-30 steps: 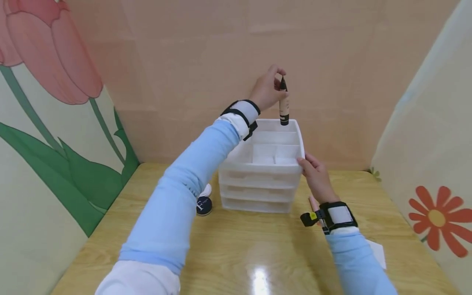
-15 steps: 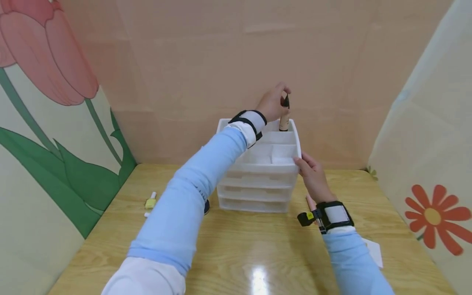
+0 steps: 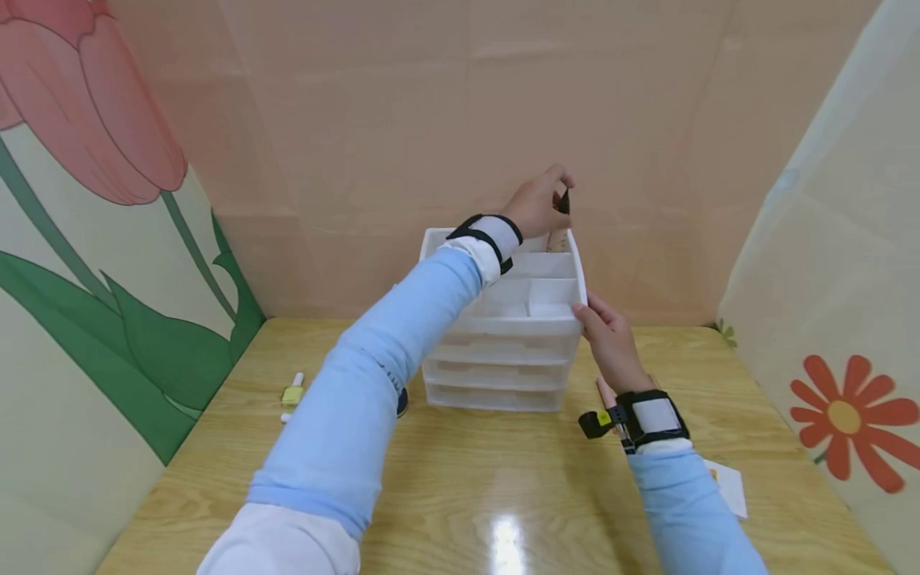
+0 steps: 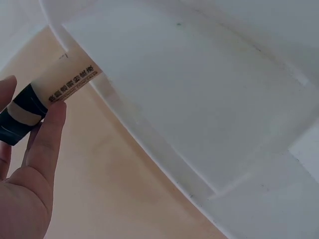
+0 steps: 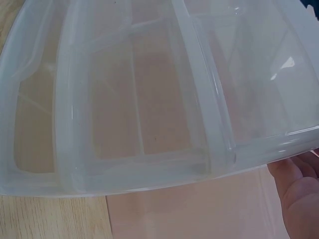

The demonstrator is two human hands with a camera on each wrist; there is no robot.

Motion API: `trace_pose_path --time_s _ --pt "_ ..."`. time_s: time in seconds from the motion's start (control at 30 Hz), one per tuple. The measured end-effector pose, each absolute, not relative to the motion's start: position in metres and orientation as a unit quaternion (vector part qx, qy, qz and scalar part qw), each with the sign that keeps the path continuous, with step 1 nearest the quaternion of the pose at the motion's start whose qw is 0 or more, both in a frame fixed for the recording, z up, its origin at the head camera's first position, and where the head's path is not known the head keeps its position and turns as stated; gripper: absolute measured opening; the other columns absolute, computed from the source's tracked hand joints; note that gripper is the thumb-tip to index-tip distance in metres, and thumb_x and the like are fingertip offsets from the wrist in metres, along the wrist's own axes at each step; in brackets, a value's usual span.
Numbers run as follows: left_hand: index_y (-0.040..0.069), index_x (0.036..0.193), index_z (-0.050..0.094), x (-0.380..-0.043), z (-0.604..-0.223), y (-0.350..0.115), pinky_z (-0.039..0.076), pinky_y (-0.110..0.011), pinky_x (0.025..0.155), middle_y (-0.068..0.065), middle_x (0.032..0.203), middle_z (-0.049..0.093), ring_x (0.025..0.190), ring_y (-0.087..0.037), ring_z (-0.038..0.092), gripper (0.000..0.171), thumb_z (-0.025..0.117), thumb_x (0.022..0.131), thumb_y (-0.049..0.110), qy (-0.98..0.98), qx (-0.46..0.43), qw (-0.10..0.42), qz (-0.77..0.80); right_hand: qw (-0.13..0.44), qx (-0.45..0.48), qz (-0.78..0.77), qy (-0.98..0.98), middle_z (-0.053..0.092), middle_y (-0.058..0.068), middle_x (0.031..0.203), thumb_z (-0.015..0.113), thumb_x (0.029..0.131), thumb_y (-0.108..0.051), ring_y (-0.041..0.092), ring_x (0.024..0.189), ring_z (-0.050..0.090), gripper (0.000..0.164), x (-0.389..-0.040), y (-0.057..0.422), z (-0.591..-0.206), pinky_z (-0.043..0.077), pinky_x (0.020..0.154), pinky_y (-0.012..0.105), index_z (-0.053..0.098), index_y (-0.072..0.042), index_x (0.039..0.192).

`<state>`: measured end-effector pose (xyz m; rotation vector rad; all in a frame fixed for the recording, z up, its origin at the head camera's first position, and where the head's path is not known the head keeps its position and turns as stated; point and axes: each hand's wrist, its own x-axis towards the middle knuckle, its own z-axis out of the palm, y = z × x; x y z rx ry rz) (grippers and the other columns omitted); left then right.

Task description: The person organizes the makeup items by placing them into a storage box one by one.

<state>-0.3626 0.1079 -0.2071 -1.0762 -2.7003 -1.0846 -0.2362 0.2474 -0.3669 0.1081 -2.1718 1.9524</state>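
A white plastic drawer organizer [image 3: 499, 351] stands upright on the wooden table, with its divided top tray facing up. Above the tray's back right corner, my left hand [image 3: 535, 209] pinches a beige cosmetic tube [image 4: 75, 74] by its black-banded end. The tube's other end reaches past the white rim into the rear compartment, and that end is hidden. My right hand [image 3: 614, 343] grips the organizer's right upper edge, thumb on the front corner. From the right wrist view, the translucent drawers [image 5: 144, 99] fill most of the picture, and the right hand shows only at the lower right.
Left on the table lies a small yellow-and-white item [image 3: 293, 394]. A dark round case [image 3: 402, 402] is mostly covered by the left sleeve. Under my right wrist lies a pink slender item [image 3: 606, 392], with a white card [image 3: 731, 489] beside that sleeve. A fabric backdrop [image 3: 359, 160] rises behind.
My left hand has lowered the tube from above the organizer into its rear compartment. The right hand keeps its grip on the edge. The yellow item came into sight as the left sleeve shifted right.
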Motion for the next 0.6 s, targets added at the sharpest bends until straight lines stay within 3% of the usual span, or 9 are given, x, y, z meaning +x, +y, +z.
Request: trace_pose_path --time_s 0.3,0.6 --pt "0.012 0.134 0.045 -0.363 -0.206 0.107 0.046 -0.021 0.079 -0.009 0.115 0.061 0.103 -0.018 0.057 0.049 0.069 0.091 0.012 -0.872 -0.330 0.005 -0.362 0.106 0.046 0.668 -0.735 0.036 0.009 0.153 0.049 0.102 -0.039 0.025 0.130 0.043 0.055 -0.240 0.246 -0.368 0.033 0.108 0.050 0.037 -0.017 0.151" --pt "0.016 0.138 0.044 -0.370 -0.194 0.082 0.047 -0.023 0.082 -0.008 0.125 0.056 0.107 -0.016 0.056 0.054 0.070 0.091 0.024 -0.872 -0.305 0.023 -0.383 0.094 0.046 0.667 -0.738 0.036 0.004 0.153 0.048 0.100 -0.044 0.026 0.132 0.041 0.057 -0.244 0.245 -0.369 0.031 0.109 0.049 0.036 -0.021 0.151"
